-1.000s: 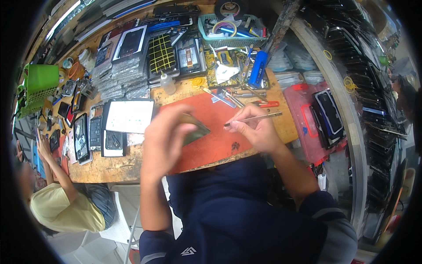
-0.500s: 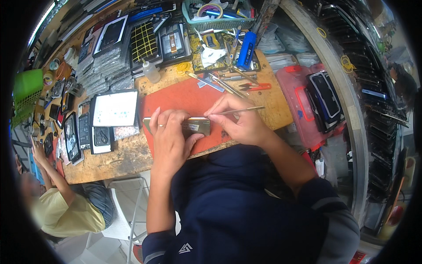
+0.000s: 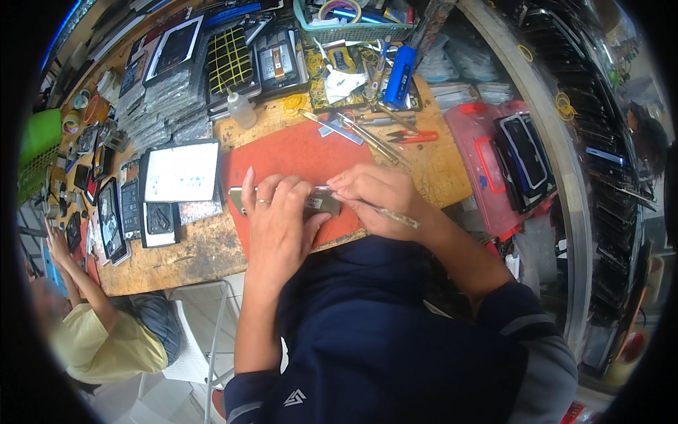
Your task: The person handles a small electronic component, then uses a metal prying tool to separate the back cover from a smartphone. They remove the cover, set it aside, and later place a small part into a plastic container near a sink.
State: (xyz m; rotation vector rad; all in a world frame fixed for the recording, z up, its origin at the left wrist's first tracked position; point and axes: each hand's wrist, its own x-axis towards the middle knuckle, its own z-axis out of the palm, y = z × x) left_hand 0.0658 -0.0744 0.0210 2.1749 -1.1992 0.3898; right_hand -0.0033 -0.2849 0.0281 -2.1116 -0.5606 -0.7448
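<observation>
On the orange-red mat (image 3: 282,152), a gold-backed phone (image 3: 330,205) with a white label stands tilted on its long edge. My left hand (image 3: 279,219) is wrapped around it, thumb on the near face and fingers over the top edge. My right hand (image 3: 385,199) pinches a slim stick-like tool (image 3: 399,217), whose rear end points toward the lower right. Those fingertips meet the phone's upper edge near its right end. The tool's tip is too small to make out there.
Past the mat lie brass-coloured rods (image 3: 374,141), red-handled snips (image 3: 414,136) and a dropper bottle (image 3: 241,112). A white-topped tablet (image 3: 182,172) sits left, before stacked packets (image 3: 159,106). A pink case (image 3: 487,169) stands right. Another person (image 3: 116,332) sits at far left.
The tool's rear end has swung down toward me as my right hand turned. My left hand keeps hold of the phone, with its index finger more raised.
</observation>
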